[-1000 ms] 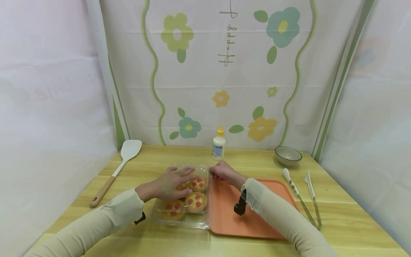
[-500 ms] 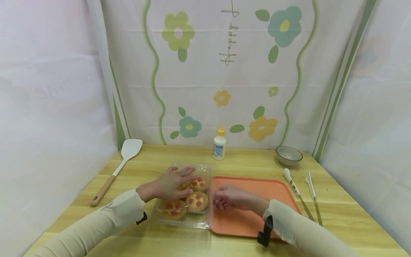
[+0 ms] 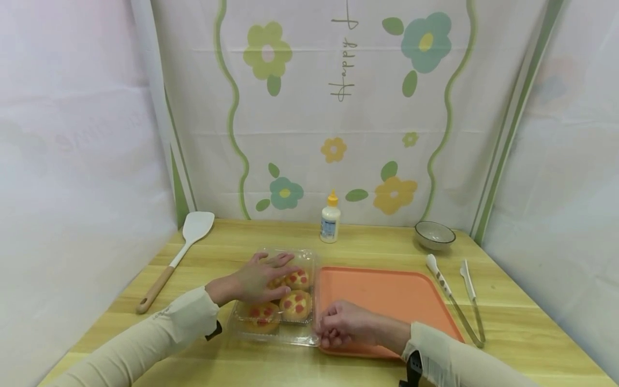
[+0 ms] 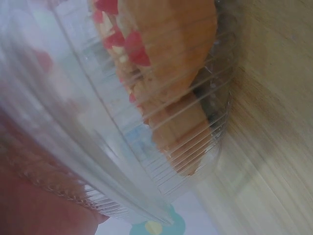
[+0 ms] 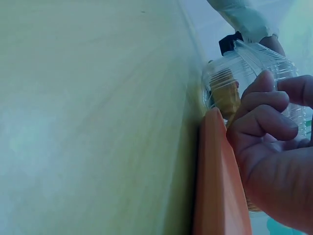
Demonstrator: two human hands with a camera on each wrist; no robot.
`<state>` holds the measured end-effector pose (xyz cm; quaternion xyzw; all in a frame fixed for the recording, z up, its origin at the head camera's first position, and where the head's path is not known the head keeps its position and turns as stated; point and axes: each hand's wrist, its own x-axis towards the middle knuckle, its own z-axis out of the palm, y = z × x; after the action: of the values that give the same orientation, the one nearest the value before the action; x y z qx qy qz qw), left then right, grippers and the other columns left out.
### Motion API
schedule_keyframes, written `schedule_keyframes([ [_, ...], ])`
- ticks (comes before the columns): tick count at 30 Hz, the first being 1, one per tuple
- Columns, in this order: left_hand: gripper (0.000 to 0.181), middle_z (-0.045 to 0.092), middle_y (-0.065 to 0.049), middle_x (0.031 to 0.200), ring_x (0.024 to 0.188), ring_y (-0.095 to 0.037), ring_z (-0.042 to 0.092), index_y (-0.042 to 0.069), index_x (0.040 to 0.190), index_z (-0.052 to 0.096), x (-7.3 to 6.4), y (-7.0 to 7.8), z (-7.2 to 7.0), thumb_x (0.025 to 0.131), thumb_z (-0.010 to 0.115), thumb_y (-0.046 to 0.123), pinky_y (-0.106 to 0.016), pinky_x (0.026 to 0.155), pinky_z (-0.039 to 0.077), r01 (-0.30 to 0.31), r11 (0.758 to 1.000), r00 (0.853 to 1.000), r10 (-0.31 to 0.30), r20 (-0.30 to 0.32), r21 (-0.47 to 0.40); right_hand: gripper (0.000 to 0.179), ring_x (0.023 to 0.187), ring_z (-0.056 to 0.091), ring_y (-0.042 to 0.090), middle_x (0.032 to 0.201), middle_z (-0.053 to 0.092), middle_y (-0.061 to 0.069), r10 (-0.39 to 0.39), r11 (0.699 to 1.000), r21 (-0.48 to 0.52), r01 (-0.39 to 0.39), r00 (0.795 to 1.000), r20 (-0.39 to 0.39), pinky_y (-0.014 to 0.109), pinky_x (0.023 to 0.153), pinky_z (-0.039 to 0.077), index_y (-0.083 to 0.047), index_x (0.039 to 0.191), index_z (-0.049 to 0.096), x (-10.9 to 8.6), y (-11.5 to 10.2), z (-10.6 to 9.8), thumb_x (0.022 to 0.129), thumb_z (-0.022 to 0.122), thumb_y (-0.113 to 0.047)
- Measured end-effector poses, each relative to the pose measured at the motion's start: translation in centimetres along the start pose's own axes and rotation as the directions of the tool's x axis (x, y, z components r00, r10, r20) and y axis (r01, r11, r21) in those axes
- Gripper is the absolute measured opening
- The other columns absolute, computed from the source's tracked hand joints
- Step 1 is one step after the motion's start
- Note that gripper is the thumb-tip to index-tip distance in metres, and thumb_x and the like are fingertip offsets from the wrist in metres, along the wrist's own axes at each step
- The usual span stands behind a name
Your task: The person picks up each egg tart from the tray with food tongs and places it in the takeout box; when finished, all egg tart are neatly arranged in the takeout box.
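Observation:
A clear plastic clamshell food container [image 3: 285,336] lies on the table with several small round pizzas [image 3: 296,305] inside, topped with red pieces. Across its lid my left hand [image 3: 263,279] rests with fingers spread and straight. The left wrist view looks through the ribbed plastic wall [image 4: 161,161] at the side of a pizza [image 4: 166,49]. At the container's near right corner, my right hand [image 3: 345,325] pinches the rim with curled fingers, above the left edge of an orange tray [image 3: 387,295]. The right wrist view shows these curled fingers [image 5: 261,122] close against the container.
Metal tongs with white tips [image 3: 459,309] lie right of the tray, below a grey bowl [image 3: 434,235]. A white bottle with a yellow cap [image 3: 330,221] stands at the back. On the left lies a white spatula with a wooden handle [image 3: 157,289]. Fabric walls enclose the table.
My right hand has moved from the container's far right corner along its right edge to the near right corner. The left hand has stayed on the lid.

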<state>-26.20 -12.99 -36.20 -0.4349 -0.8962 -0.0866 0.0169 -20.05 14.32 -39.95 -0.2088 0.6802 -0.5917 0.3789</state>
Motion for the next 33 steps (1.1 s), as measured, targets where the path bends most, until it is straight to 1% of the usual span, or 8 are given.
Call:
schedule_keyframes([
  [6,0.055,0.026,-0.017,0.158,0.146,-0.034,0.023,0.017,0.149,0.04,-0.1,0.0,-0.1,0.101,0.047,0.043,-0.066,0.109,0.017,-0.005,1.0,1.0,0.005,-0.002,-0.013,0.014,0.045,0.039,0.0,0.061,0.063,-0.007,0.013,0.998,0.064,-0.016,0.999,0.036,0.015,0.04,0.023,-0.008,0.074,0.067,0.2,0.5,0.6,0.086,0.064,-0.014],
  [12,0.055,0.026,-0.018,0.158,0.146,-0.033,0.023,0.017,0.149,0.039,-0.1,0.0,-0.2,0.101,0.047,0.042,-0.066,0.109,0.016,-0.007,1.0,1.0,0.007,0.004,-0.018,0.018,0.044,0.034,0.001,0.057,0.059,-0.006,0.008,0.99,0.139,-0.007,1.0,-0.006,0.016,0.041,0.021,-0.008,0.068,0.063,0.1,0.6,1.4,0.086,0.062,-0.009],
  [17,0.055,0.027,-0.018,0.157,0.146,-0.034,0.024,0.017,0.149,0.039,0.0,-0.1,-0.1,0.102,0.047,0.042,-0.067,0.108,0.017,-0.017,1.0,1.0,0.017,-0.002,-0.013,0.02,0.044,0.032,0.001,0.056,0.057,-0.006,0.01,0.992,0.128,-0.004,0.999,-0.046,0.017,0.041,0.021,-0.01,0.064,0.059,0.0,0.6,1.8,0.084,0.06,-0.008],
  [21,0.055,0.026,-0.018,0.158,0.146,-0.034,0.023,0.017,0.15,0.039,0.0,-0.2,-0.3,0.101,0.048,0.042,-0.067,0.109,0.016,-0.016,0.999,1.0,0.016,0.008,-0.031,0.015,0.046,0.035,0.001,0.057,0.058,-0.006,0.018,0.993,0.122,-0.01,0.998,-0.066,0.016,0.042,0.023,-0.009,0.069,0.061,-0.1,0.5,2.0,0.084,0.06,-0.01],
  [25,0.056,0.024,-0.019,0.158,0.146,-0.038,0.018,0.016,0.15,0.039,0.1,-0.4,-0.7,0.101,0.049,0.042,-0.067,0.109,0.014,-0.019,0.997,0.999,0.021,0.033,-0.073,0.012,0.046,0.038,0.001,0.06,0.059,-0.005,0.031,0.994,0.103,-0.023,0.997,-0.074,0.015,0.042,0.025,-0.007,0.074,0.064,-0.4,0.2,2.0,0.083,0.061,-0.012],
  [28,0.057,0.022,-0.02,0.158,0.146,-0.042,0.015,0.015,0.149,0.039,0.0,-0.7,-0.8,0.101,0.049,0.043,-0.067,0.11,0.013,-0.02,0.994,0.999,0.024,0.034,-0.111,0.018,0.047,0.039,0.002,0.061,0.058,-0.004,0.042,0.998,0.045,-0.038,0.996,-0.082,0.015,0.042,0.025,-0.006,0.075,0.065,-0.7,-0.3,1.5,0.087,0.06,-0.018],
  [30,0.057,0.02,-0.019,0.159,0.147,-0.041,0.012,0.015,0.15,0.038,-0.2,-0.8,-0.8,0.102,0.048,0.044,-0.067,0.11,0.011,-0.011,0.99,1.0,0.014,0.023,-0.139,0.023,0.049,0.04,0.002,0.063,0.058,-0.004,0.049,0.999,0.002,-0.049,0.994,-0.094,0.015,0.042,0.026,-0.006,0.077,0.066,-1.0,-0.7,0.7,0.09,0.06,-0.024],
  [33,0.057,0.016,-0.019,0.16,0.147,-0.041,0.007,0.015,0.151,0.035,-0.5,-0.8,-0.9,0.103,0.045,0.044,-0.067,0.111,0.008,0.003,0.986,1.0,-0.007,-0.021,-0.164,0.028,0.053,0.041,0.005,0.067,0.055,-0.003,0.026,0.996,-0.082,-0.039,0.987,-0.157,0.017,0.045,0.028,-0.006,0.079,0.062,-1.4,-1.5,-1.1,0.095,0.058,-0.029],
])
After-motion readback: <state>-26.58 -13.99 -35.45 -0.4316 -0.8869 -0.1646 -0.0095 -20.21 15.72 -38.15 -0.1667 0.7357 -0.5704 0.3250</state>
